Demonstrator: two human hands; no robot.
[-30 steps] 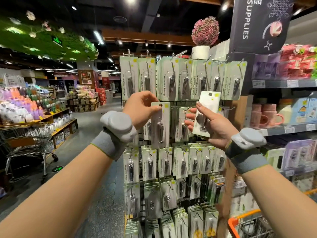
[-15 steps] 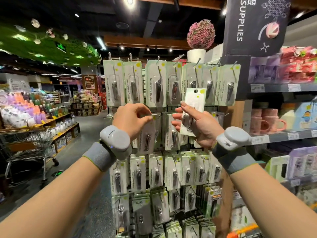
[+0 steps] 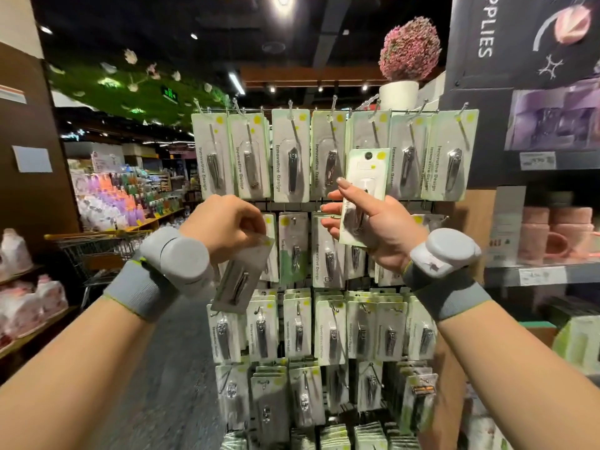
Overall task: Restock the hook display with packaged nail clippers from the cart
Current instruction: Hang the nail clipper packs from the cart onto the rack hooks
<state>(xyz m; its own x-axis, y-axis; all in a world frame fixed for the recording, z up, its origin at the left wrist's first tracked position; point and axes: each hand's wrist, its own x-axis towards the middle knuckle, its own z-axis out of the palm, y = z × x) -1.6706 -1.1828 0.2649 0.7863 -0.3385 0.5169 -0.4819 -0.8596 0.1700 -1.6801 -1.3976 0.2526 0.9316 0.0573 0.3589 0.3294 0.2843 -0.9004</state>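
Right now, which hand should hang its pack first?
The right hand, probably. Its pack stands upright with the hole on top, close to the hooks. The left hand pinches its pack by a corner, hanging tilted.

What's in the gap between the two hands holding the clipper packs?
In the head view, between the left hand and the right hand, clipper packs hanging on the display's second row show through, behind both hands.

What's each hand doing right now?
Left hand: pinches a nail clipper pack by its top.
Right hand: holds another nail clipper pack.
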